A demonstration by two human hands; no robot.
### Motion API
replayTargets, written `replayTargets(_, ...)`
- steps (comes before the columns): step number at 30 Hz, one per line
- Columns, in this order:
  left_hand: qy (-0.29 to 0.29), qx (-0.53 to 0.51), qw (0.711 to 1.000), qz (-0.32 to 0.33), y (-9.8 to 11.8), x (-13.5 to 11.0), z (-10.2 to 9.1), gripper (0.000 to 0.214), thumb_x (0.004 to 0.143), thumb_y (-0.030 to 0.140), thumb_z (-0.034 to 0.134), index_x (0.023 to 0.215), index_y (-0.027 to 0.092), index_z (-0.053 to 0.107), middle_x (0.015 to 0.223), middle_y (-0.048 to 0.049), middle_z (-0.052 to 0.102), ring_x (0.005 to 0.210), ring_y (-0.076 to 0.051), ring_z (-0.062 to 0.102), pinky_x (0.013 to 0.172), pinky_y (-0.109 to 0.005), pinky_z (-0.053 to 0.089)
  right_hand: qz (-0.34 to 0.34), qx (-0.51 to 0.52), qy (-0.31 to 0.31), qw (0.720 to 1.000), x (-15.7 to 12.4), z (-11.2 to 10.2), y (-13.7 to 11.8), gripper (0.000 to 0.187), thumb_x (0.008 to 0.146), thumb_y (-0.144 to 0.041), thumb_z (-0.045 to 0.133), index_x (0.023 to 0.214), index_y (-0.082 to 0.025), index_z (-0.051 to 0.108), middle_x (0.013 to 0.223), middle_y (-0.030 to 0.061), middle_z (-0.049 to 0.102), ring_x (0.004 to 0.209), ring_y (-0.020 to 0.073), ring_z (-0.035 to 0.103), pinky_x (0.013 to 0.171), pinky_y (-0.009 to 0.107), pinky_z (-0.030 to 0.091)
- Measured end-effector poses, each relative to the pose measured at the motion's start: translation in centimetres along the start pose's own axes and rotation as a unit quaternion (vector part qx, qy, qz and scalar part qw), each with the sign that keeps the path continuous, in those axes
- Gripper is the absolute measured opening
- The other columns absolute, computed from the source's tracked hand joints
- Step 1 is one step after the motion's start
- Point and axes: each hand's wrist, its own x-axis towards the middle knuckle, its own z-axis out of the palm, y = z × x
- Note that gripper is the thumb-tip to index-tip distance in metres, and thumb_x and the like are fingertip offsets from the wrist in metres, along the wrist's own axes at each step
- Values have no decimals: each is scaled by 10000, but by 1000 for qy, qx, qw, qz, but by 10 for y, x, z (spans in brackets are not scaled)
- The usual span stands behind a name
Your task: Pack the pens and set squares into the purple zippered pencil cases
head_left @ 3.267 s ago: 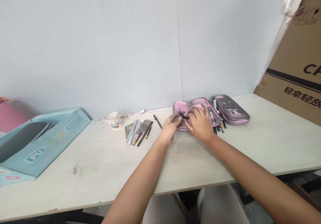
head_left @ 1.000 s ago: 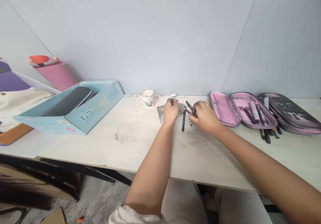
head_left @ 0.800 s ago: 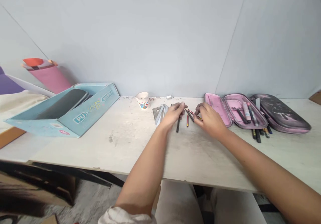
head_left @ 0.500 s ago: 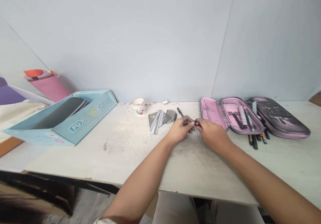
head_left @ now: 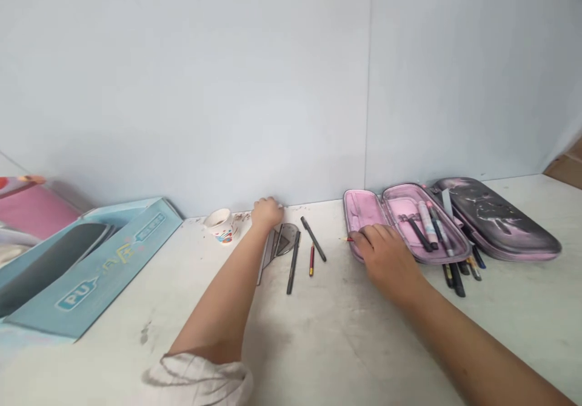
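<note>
Apart now, the curled left hand point(head_left: 267, 213) has reached the far edge of the worktop point(head_left: 345, 345), while the right hand point(head_left: 386, 260) pinches a red-tipped pencil point(head_left: 348, 239) beside the pink pencil case point(head_left: 364, 209).

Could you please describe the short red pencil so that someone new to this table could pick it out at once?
On the table, find the open pink pencil case. Just left of it lie two dark pens, and the pencil sits between them, far shorter and the only red one.
</note>
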Motion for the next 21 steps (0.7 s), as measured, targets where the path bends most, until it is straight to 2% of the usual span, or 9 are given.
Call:
replayTargets(3,-1,1,1000,-3,-3,8,11,374,763,306,499,1027,45,539,1115,-295,531,1100,-404,460,863,-495,371,-5,3,7,1000,1,2,2,292,868,-86,348,983,-124,613,804,83,531,760,193,433,721,331,314)
replayTargets(5,-9,-13,1000,15,2,8,12,348,779,295,486,1045,71,512,1067,-250,565,1036,-348,513,852,-450,391,4,14,8,1000,1,4,3,295,871,-88,339,975,-125,613,812,85,534,761,192,436,723,331,322)
replayTargets(7,-41,-108,992,44,12,2,6,285,805,298,464,1025,123,502,962,-156,602,901,-249,567,802,-367,429,24,33,6,999,0,8,4,296,874,-92,334,985,-129,605,840,91,542,763,189,443,717,328,331)
replayTargets(8,-68,-190,978,60,18,-4,2,252,817,307,451,1004,146,502,902,-107,602,828,-203,571,766,-329,443,38,47,4,998,-1,10,4,292,873,-92,336,995,-131,598,860,93,547,765,187,447,711,323,336)
replayTargets(9,-102,-301,945,72,25,-11,-3,233,829,323,434,981,161,504,846,-68,587,760,-166,562,726,-300,451,54,66,4,996,-1,12,4,286,871,-94,341,1005,-134,590,879,93,551,769,184,453,705,316,340)
replayTargets(11,-180,-484,852,86,37,-31,-13,239,827,358,443,956,170,518,763,-21,540,666,-120,525,667,-264,451,86,111,6,990,-2,14,3,267,870,-102,354,1019,-140,572,900,87,558,781,179,468,691,299,348)
replayTargets(14,-247,-592,762,91,51,-63,-25,258,786,383,516,887,151,566,712,-7,511,597,-88,474,588,-221,408,129,162,10,978,-1,12,0,236,888,-150,353,1013,-150,554,878,70,565,795,178,487,672,285,352)
replayTargets(17,-266,-617,736,85,60,-90,-30,262,760,383,554,834,133,586,735,-23,530,590,-81,462,549,-211,378,146,174,8,974,0,7,-3,240,910,-206,330,992,-157,550,861,65,570,799,182,494,664,287,347)
replayTargets(21,-288,-604,740,65,66,-117,-30,258,774,390,533,792,134,558,647,4,488,546,-75,433,539,-210,377,124,176,-9,977,-1,6,-6,241,917,-231,331,991,-168,552,894,63,579,819,178,495,665,282,336)
